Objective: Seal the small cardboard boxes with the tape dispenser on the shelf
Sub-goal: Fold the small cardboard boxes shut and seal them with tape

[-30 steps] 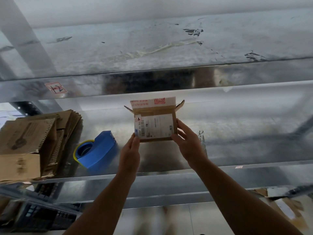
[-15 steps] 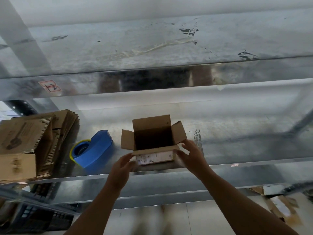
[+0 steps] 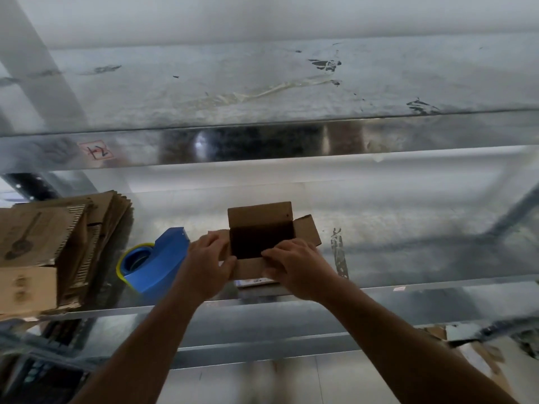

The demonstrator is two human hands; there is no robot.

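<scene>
box [image 3: 262, 240] sat on the shelf [image 3: 408, 258] near its front edge, mouth up toward the camera, long axis running left-right along the edge. back flap stood upright, right flap splayed out to the right. left hand [image 3: 208, 266] had fingers curled over the left flap, gripping it; that flap was mostly hidden under the hand. right hand [image 3: 294, 266] pinched the near flap, fingers bent over its edge. inside of box was dark, contents could not be made out. white label on the front wall was mostly covered by the right hand, text unreadable. blue tape dispenser [image 3: 154, 263] lay on the same shelf just left of the left hand, roll end with yellow rim pointing left and toward the front edge, body angled up to the right. stack of flattened cardboard [image 3: 58, 243] stood further left, cut off by the frame edge. red-marked sticker [image 3: 99, 150] on the upper shelf lip, writing hard to read. stuff below the shelf was blurred.
</scene>
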